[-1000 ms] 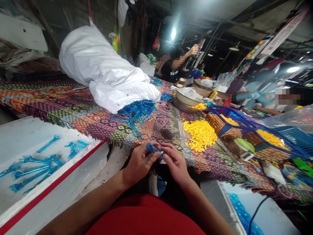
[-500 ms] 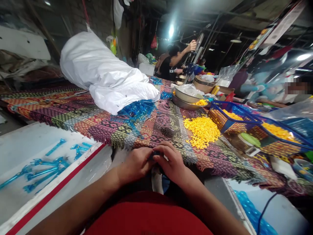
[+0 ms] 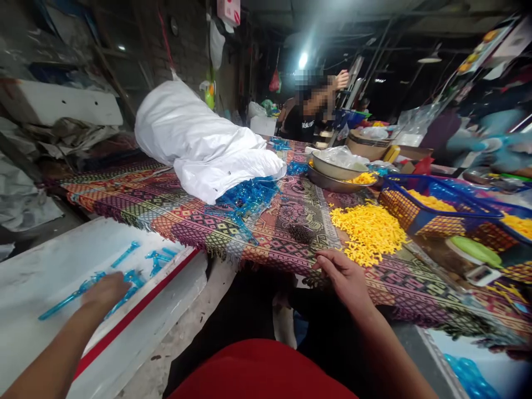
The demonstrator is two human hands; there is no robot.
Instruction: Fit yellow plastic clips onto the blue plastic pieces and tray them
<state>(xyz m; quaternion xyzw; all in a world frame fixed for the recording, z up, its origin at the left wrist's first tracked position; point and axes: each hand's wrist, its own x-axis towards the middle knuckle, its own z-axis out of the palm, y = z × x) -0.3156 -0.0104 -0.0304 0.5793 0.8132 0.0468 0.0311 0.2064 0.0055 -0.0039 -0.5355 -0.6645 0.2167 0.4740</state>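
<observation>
My left hand [image 3: 106,291] reaches out to the left into a white foam box [image 3: 45,260]. It lies on top of long blue plastic pieces [image 3: 154,258] there, and its fingers are hidden under the back of the hand. My right hand [image 3: 343,274] rests on the front edge of the patterned cloth [image 3: 166,210], fingers loosely stretched to the left with nothing visible in them. A pile of small yellow parts [image 3: 368,233] lies just beyond that hand. A small dark heap [image 3: 301,233] sits to its left.
A big white sack [image 3: 199,138] lies across the table with loose blue plastic parts [image 3: 247,197] spilling from under it. Metal bowls [image 3: 332,172] and a blue basket [image 3: 440,205] with yellow parts stand at the right. A person [image 3: 310,113] works at the far end.
My hands were together at the table edge around a small blue piece. They have now parted: the left swung out to the white box, the right stayed at the cloth's edge. The view turned left.
</observation>
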